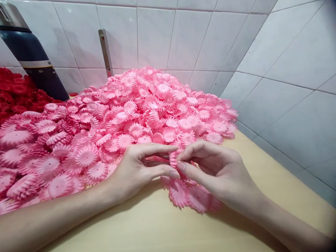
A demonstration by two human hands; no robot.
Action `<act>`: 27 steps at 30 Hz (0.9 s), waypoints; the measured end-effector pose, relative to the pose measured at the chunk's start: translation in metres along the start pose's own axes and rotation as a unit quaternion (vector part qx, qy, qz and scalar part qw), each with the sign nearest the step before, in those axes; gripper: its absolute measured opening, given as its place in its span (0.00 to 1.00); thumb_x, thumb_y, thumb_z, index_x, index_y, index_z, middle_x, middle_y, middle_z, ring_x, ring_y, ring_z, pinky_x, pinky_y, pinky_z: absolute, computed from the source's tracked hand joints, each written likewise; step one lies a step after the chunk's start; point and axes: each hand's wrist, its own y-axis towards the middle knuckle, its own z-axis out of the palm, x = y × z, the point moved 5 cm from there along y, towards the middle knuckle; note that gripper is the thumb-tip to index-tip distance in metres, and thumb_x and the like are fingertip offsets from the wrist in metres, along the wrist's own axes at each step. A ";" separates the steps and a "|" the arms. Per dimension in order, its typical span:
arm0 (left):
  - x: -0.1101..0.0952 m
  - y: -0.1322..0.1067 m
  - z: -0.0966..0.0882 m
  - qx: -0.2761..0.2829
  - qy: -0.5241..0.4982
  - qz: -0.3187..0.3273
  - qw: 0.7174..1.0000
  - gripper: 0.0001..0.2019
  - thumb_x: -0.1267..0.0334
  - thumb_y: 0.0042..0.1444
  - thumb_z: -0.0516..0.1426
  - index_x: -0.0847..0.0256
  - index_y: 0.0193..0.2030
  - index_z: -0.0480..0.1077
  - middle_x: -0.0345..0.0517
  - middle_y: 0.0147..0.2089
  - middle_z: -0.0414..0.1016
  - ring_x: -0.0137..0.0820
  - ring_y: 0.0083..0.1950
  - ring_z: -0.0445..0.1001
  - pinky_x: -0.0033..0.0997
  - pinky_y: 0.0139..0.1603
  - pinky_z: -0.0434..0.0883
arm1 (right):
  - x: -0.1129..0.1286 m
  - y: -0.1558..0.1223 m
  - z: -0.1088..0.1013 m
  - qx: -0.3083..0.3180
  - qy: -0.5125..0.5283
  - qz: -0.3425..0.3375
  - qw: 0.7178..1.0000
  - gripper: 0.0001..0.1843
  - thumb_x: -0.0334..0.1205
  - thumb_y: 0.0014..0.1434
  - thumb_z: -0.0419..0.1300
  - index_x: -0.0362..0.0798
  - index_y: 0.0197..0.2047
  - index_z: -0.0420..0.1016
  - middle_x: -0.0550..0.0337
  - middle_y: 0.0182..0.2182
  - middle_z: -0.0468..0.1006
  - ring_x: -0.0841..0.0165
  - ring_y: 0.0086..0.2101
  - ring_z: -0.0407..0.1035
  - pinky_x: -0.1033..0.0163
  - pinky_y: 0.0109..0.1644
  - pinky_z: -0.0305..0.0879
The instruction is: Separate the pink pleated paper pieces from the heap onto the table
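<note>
Between my two hands is a small pink flower-shaped piece (pixel 173 159) with a fringed edge, held upright on its side. My left hand (pixel 144 162) has its thumb and fingers closed on the piece's left side. From the right, my right hand (pixel 213 165) pinches the same piece between thumb and forefinger. Below the hands, several larger pink flower pieces (pixel 194 196) lie on the table, partly covered by my right hand. Just behind rises a big heap of pink flower pieces (pixel 134 130), many with a small dark hole in the middle.
A pale wooden table (pixel 141 232) carries everything. Red flower pieces (pixel 10 97) are heaped at the far left. Beside them a dark blue bottle (pixel 34 57) stands near the tiled wall (pixel 185 37). A metal strip (pixel 104 52) is fixed to that wall. Another tiled wall (pixel 303 94) bounds the right side.
</note>
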 end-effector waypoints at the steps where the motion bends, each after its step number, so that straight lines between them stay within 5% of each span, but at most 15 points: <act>1: 0.000 0.000 0.000 -0.001 0.000 0.001 1.000 0.18 0.70 0.46 0.67 0.61 0.47 0.76 0.43 0.39 0.82 0.34 0.42 0.80 0.28 0.44 0.79 | 0.000 0.000 0.000 -0.002 -0.003 0.001 1.000 0.03 0.36 0.54 0.64 0.48 0.32 0.74 0.58 0.31 0.78 0.68 0.33 0.74 0.64 0.37 0.74; 18: -0.004 0.001 0.003 0.021 0.017 0.019 0.999 0.19 0.70 0.46 0.67 0.60 0.48 0.77 0.45 0.42 0.81 0.35 0.42 0.80 0.32 0.45 0.78 | 0.004 0.004 -0.006 -0.036 -0.001 -0.004 0.999 0.04 0.34 0.51 0.66 0.48 0.28 0.74 0.60 0.27 0.76 0.70 0.29 0.73 0.67 0.31 0.73; 27: -0.003 0.001 0.001 -0.011 0.028 -0.006 1.000 0.16 0.66 0.53 0.62 0.60 0.50 0.76 0.47 0.46 0.80 0.36 0.46 0.78 0.30 0.45 0.76 | 0.002 0.004 -0.005 -0.017 0.002 -0.001 1.000 0.03 0.34 0.54 0.63 0.48 0.30 0.73 0.60 0.30 0.75 0.68 0.35 0.73 0.64 0.40 0.74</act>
